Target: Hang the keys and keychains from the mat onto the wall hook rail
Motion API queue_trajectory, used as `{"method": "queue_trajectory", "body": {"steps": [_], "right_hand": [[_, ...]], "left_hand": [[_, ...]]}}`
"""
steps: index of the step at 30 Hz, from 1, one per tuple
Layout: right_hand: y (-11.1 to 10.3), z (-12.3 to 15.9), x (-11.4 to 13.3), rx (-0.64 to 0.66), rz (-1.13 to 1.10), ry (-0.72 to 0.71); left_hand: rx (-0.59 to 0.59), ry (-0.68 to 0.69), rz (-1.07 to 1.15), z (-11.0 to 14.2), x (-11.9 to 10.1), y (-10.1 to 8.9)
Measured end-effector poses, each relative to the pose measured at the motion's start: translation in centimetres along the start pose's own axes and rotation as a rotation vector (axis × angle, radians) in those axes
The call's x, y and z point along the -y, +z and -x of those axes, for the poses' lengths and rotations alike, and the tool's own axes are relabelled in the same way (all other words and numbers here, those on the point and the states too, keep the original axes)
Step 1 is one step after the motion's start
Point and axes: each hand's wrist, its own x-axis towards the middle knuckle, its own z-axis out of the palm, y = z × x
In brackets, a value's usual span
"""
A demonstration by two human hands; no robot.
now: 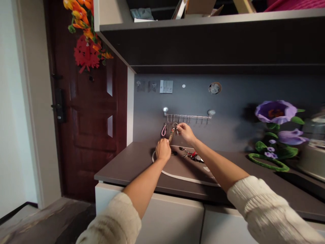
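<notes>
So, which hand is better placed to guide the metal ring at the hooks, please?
Probably the right hand: its grip is at the metal ring, close to the hook rail. The left hand is lower, at the brown strap's bottom end.

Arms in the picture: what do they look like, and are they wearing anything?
The left sleeve and right sleeve are cream knit, bunched up, leaving the left forearm and right forearm bare. Ribbing shows best on the right one. The left grip and right grip are ungloved hands, with nothing visible around the wrists.
</notes>
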Motion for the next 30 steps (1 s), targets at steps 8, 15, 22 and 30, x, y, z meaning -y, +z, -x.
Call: {"method": "queue_trajectory", "body": {"steps": [8, 15, 22, 30], "right_hand": [[2.4, -4.4, -0.3, -0.191, 0.219, 0.023], [4.0, -5.7, -0.1, -0.307, 0.303, 0.136], [4.7, -6.1, -0.7, -0.352, 0.288, 0.232], [4.3, -5.6, -1.9, -0.327, 0.341, 0.247]], "left_hand": [[-0.028, -0.092, 0.026, -0.2, 0.3, 0.6], [0.004, -0.145, 0.003, -0.3, 0.2, 0.8], [0.046, -0.187, -0.023, -0.3, -0.1, 0.4], [0.071, -0.219, 0.011, -0.4, 0.0, 0.1]]}}
